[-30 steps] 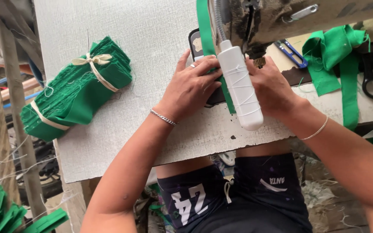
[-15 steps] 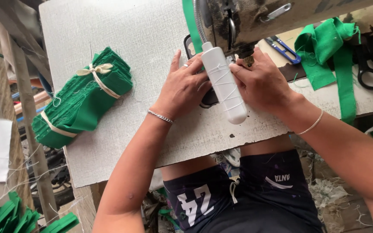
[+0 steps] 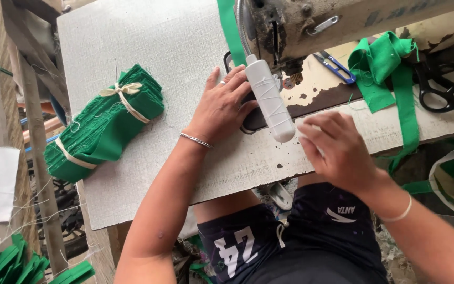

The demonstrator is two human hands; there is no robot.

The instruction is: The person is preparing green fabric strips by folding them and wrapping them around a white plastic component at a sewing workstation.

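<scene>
**Hands at the sewing machine**

While the left hand (image 3: 226, 108) is lying flat with fingers spread on the table (image 3: 132, 37) beside the sewing machine (image 3: 311, 23), the right hand (image 3: 337, 150) is hovering loosely curled near the front edge, grasping nothing. Between them a white lamp (image 3: 269, 100), wound with thread, is hanging from the machine. A green strip (image 3: 230, 29) is running up past the needle area. A tied bundle of green fabric (image 3: 103, 123) is sitting well to the left.
</scene>
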